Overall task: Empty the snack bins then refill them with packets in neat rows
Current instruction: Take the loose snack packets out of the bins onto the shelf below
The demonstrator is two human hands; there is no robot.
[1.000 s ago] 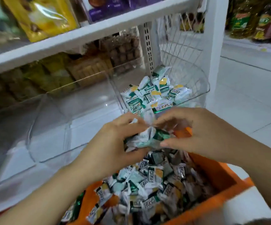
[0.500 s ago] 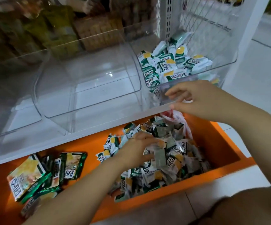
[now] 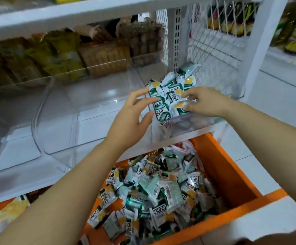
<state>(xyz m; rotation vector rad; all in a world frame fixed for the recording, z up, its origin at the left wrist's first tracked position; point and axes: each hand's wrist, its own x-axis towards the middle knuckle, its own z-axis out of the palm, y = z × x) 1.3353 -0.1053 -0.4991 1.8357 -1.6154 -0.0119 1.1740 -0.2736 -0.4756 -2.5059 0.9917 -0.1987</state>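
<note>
Two bare hands are bracketing a pile of small green, white and yellow packets (image 3: pixel 168 96) lying in a clear snack bin (image 3: pixel 196 122) at the right end of a white shelf (image 3: pixel 28 188). The left hand (image 3: pixel 133 119) is holding its fingers straight and spread against the pile's left side. The right hand (image 3: pixel 206 103) is curving its fingers onto the pile from the right; whether it is pinching a packet cannot be told. A second clear bin (image 3: pixel 69 124) is standing just to the left. Below, an orange crate (image 3: pixel 232 175) is holding a loose heap of matching packets (image 3: pixel 161 188), with larger yellow packs (image 3: pixel 5 214) lying near its left end.
</note>
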